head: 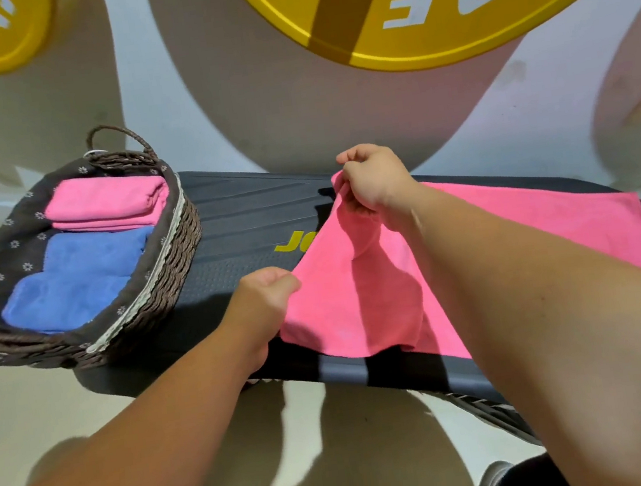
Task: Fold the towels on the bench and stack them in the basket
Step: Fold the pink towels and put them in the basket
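Basket (pixel 174 258) is sitting at the left end of the counter (pixel 242 216), holding folded towels — pink towels (pixel 109 199) at the far side, blue towel (pixel 74 275) nearer. One pink towel (pixel 513 233) is lying right of it, unfolded. Left hand (pixel 264 295) and right hand (pixel 373 178) are each pinching a left corner between closed fingers — lifting that edge. Remaining by my judgement: fold it, stack it.
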